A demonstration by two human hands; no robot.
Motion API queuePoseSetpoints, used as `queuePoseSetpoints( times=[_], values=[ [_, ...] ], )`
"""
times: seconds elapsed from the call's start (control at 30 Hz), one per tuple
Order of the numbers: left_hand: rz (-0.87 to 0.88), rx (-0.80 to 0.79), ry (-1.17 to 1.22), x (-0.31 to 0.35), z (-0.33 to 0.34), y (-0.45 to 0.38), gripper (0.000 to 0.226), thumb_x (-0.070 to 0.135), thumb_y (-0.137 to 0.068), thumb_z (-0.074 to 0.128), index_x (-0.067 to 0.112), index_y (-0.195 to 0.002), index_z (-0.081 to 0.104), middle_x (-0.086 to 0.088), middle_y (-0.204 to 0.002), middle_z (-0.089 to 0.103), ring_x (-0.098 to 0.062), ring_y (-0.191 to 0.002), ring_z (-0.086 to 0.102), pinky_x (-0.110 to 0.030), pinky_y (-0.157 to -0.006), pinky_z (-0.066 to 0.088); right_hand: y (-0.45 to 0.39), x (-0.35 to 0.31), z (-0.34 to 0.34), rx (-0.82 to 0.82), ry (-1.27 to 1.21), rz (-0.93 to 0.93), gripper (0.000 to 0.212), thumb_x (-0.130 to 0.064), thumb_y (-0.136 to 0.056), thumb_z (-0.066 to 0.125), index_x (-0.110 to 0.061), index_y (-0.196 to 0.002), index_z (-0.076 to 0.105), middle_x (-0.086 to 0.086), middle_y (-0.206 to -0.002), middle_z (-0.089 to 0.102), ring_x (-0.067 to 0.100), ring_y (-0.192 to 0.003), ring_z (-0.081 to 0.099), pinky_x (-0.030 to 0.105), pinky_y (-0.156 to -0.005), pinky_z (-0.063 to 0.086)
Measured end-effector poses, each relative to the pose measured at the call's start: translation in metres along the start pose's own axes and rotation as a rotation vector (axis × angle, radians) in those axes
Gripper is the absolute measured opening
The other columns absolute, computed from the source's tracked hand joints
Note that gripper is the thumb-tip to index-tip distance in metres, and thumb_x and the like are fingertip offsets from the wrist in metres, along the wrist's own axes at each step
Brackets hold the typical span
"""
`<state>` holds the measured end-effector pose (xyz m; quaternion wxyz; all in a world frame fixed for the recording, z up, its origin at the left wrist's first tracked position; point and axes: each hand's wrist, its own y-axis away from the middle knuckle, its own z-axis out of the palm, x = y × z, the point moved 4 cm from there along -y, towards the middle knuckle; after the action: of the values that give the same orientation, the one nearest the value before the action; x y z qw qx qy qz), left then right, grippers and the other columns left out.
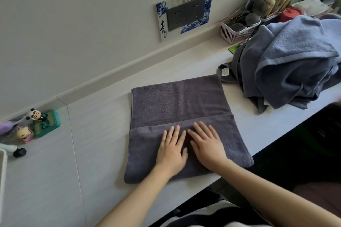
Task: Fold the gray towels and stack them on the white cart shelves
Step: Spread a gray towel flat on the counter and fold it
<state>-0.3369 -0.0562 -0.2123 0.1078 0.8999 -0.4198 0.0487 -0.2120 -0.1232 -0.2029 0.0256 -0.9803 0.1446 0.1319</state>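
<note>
A dark gray towel [177, 105] lies flat on the white counter [88, 134], its near part folded up over itself into a band. My left hand [172, 150] and my right hand [207, 144] lie side by side on that folded band, palms down with straight fingers pressing the cloth. A heap of unfolded gray-blue towels [287, 64] sits on the counter at the right. No white cart shelf can be made out.
Small figurines [35, 125] stand at the counter's left by the wall. A pink basket [238, 30], a red lid [291, 14] and packets crowd the far right. A wall socket plate [184, 13] is above. The counter's front edge runs just below the towel.
</note>
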Motion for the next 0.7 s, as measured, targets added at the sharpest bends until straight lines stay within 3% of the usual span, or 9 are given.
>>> queuePoseSetpoints(
  times=[0.07,0.17,0.3,0.47,0.53,0.57,0.63,0.67,0.7],
  values=[
    [-0.065,-0.050,-0.041,-0.004,0.012,0.007,0.062,0.045,-0.083,0.038,0.019,-0.139,0.044,-0.009,-0.147,0.041,-0.029,-0.135,0.038,-0.044,-0.112,0.008,0.012,0.003,0.014,-0.085,-0.005,0.030,0.048,-0.044,-0.092,0.033,-0.026,-0.131,0.054,0.003,-0.139,0.051,0.024,-0.131,0.045,0.037,-0.113,0.013],
    [-0.192,0.016,-0.040,-0.026,0.018,0.021,0.067,0.054,-0.086,0.036,0.023,-0.145,0.034,-0.007,-0.150,0.036,-0.029,-0.139,0.031,-0.052,-0.112,0.011,0.019,0.024,0.017,-0.118,0.039,0.072,0.055,-0.054,-0.097,0.018,-0.031,-0.142,0.038,0.000,-0.148,0.038,0.022,-0.139,0.032,0.038,-0.115,0.008],
    [-0.352,0.051,-0.019,-0.050,0.016,0.038,0.068,0.058,-0.085,0.034,0.023,-0.143,0.039,-0.010,-0.149,0.037,-0.036,-0.137,0.032,-0.059,-0.110,0.014,0.022,0.049,0.011,-0.103,0.063,0.184,0.060,-0.061,-0.093,0.009,-0.036,-0.147,0.015,-0.005,-0.154,0.011,0.018,-0.144,0.004,0.038,-0.116,-0.005],
    [-0.388,0.009,0.036,-0.059,0.019,0.041,0.068,0.059,-0.084,0.033,0.024,-0.142,0.040,-0.011,-0.148,0.039,-0.037,-0.136,0.034,-0.064,-0.106,0.016,0.023,0.064,0.006,-0.149,0.039,0.256,0.068,-0.067,-0.082,-0.009,-0.040,-0.144,-0.009,-0.009,-0.152,-0.013,0.013,-0.140,-0.018,0.040,-0.115,-0.015],
    [-0.378,0.048,0.116,-0.058,0.013,0.039,0.065,0.055,-0.085,0.033,0.020,-0.139,0.046,-0.014,-0.147,0.039,-0.037,-0.136,0.034,-0.065,-0.107,0.019,0.022,0.062,0.001,-0.159,0.006,0.258,0.069,-0.066,-0.083,-0.004,-0.039,-0.147,-0.001,-0.007,-0.152,-0.011,0.016,-0.142,-0.015,0.042,-0.115,-0.014],
    [-0.345,0.100,0.176,-0.054,0.008,0.039,0.062,0.052,-0.086,0.035,0.017,-0.136,0.050,-0.016,-0.146,0.040,-0.036,-0.137,0.034,-0.063,-0.108,0.020,0.022,0.059,-0.004,-0.137,-0.015,0.237,0.066,-0.064,-0.087,0.006,-0.039,-0.147,0.011,-0.005,-0.155,-0.001,0.019,-0.145,-0.005,0.045,-0.116,-0.008],
    [-0.170,0.242,0.274,-0.043,-0.001,0.048,0.050,0.045,-0.088,0.043,0.016,-0.125,0.060,-0.011,-0.135,0.051,-0.028,-0.129,0.043,-0.052,-0.108,0.033,0.027,0.046,-0.014,-0.040,-0.101,0.073,0.051,-0.055,-0.091,0.030,-0.035,-0.135,0.045,0.000,-0.146,0.040,0.027,-0.134,0.034,0.057,-0.110,0.026],
    [-0.071,0.290,0.305,-0.036,-0.002,0.058,0.043,0.044,-0.087,0.049,0.017,-0.118,0.063,-0.003,-0.123,0.056,-0.021,-0.118,0.048,-0.044,-0.102,0.039,0.034,0.038,-0.015,0.017,-0.171,-0.041,0.042,-0.053,-0.091,0.038,-0.032,-0.122,0.057,0.000,-0.129,0.057,0.025,-0.116,0.049,0.055,-0.095,0.044],
    [0.013,0.307,0.344,-0.030,-0.001,0.065,0.038,0.044,-0.086,0.053,0.019,-0.112,0.065,0.004,-0.111,0.056,-0.014,-0.107,0.049,-0.036,-0.095,0.040,0.043,0.032,-0.014,0.036,-0.236,-0.134,0.038,-0.054,-0.092,0.040,-0.031,-0.110,0.064,-0.004,-0.111,0.064,0.021,-0.099,0.054,0.048,-0.080,0.051]
  ],
)
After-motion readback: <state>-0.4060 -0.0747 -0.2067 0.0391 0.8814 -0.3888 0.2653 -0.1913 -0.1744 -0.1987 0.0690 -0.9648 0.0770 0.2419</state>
